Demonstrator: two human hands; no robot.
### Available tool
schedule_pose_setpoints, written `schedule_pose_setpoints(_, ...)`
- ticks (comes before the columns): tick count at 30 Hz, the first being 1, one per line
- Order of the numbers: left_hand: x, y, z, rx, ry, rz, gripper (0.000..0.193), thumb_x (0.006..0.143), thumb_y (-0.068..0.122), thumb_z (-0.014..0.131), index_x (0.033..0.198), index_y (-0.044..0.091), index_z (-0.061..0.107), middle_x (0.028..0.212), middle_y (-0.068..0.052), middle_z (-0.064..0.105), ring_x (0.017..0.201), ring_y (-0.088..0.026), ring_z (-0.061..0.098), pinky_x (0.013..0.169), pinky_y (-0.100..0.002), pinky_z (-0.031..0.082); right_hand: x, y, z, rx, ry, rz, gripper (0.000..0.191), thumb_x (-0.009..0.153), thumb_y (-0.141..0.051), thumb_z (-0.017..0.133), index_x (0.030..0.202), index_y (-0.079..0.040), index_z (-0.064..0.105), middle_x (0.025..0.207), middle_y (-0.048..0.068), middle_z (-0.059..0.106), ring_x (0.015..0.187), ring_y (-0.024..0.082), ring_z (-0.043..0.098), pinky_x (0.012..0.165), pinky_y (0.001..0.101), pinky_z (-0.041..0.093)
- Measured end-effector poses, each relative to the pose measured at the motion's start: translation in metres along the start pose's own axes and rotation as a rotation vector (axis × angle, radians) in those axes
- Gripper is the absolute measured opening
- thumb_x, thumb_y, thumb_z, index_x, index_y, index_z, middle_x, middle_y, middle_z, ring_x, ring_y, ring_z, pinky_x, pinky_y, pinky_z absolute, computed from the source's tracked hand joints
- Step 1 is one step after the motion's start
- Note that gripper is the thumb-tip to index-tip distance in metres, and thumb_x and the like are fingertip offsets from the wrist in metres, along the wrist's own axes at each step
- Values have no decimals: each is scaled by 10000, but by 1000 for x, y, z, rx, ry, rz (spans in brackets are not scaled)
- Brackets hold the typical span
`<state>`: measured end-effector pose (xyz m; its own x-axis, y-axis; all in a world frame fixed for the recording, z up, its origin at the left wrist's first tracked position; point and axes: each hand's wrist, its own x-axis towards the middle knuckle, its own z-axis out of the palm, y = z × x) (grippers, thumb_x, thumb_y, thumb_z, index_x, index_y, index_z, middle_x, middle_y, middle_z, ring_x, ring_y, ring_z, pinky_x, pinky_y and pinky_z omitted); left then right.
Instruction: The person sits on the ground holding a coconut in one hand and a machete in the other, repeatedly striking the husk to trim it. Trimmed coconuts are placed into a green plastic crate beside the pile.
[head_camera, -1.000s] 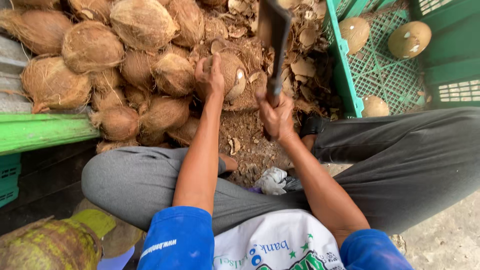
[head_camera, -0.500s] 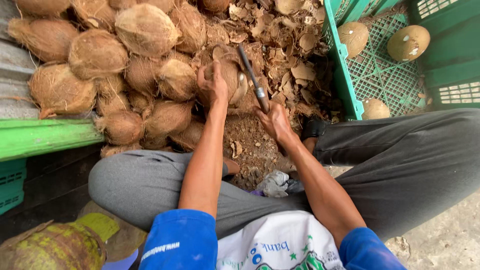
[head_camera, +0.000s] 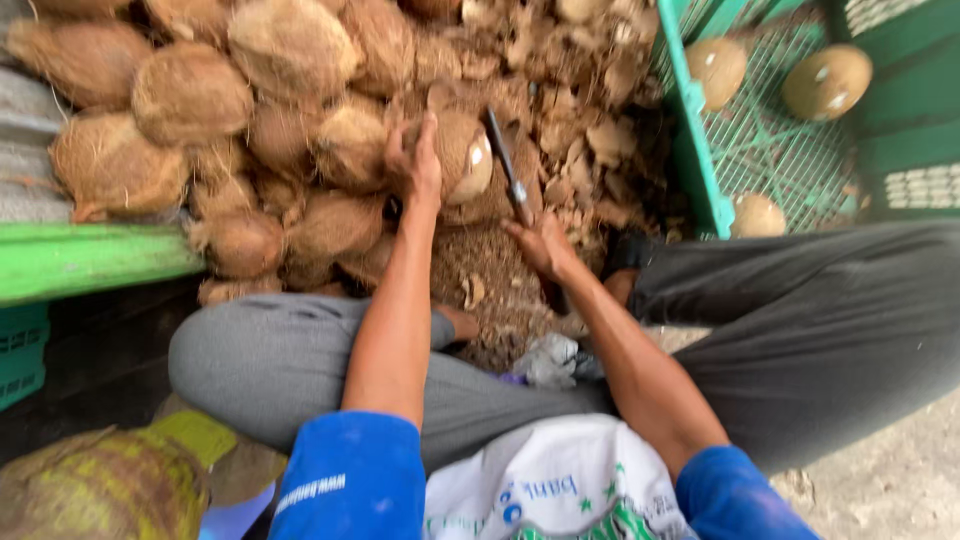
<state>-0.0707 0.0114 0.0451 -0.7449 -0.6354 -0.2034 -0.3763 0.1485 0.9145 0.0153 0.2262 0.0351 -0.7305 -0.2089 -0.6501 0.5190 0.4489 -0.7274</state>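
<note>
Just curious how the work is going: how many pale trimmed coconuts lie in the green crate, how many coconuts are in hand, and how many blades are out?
Pale trimmed coconuts in the green crate: 3
Brown coconut under the left hand: 1
Cleaver in the right hand: 1
Total: 5

Held coconut (head_camera: 462, 155) sits on the ground between husked-coconut pile (head_camera: 200, 120) to its left and cleaver (head_camera: 507, 165) at right; crate (head_camera: 790, 110) with peeled coconuts stands far right.
</note>
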Motion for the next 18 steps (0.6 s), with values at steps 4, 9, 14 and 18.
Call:
schedule_pose_setpoints(4, -1, -6, 0, 104, 98, -19, 651, 747, 598, 769, 1184, 130, 648, 1214, -85, 614, 1129, -275, 576, 956, -521, 440, -1, 0, 1, 27, -32, -68, 250, 1017, -310, 620, 944, -71, 645, 612, 15, 514, 435, 96, 435, 367, 294, 387)
schedule_pose_setpoints(9, -1, -4, -6, -118, -160, 96, 742, 598, 569, 865, 1141, 103, 670, 1137, -119, 627, 1075, -280, 615, 930, -530, 530, -9, -6, -3, 252, -50, 20, 156, 982, -202, 642, 881, -84, 630, 591, 24, 552, 417, 127, 442, 361, 310, 394)
schedule_pose_setpoints(14, 7, -3, -3, 157, -121, -96, 509, 746, 599, 715, 1055, 195, 698, 998, -39, 635, 891, -188, 621, 812, -445, 520, -24, -19, -16, 125, 8, -131, 268, 998, -244, 642, 780, -122, 546, 592, 10, 520, 435, 102, 425, 367, 294, 382)
schedule_pose_setpoints(18, 18, -2, 10, 91, -105, -95, 499, 808, 615, 724, 987, 151, 686, 927, -53, 660, 823, -174, 640, 749, -380, 551, -31, -37, -29, 238, 90, -265, 387, 1006, -300, 663, 731, -128, 453, 588, 9, 503, 430, 101, 447, 364, 293, 426)
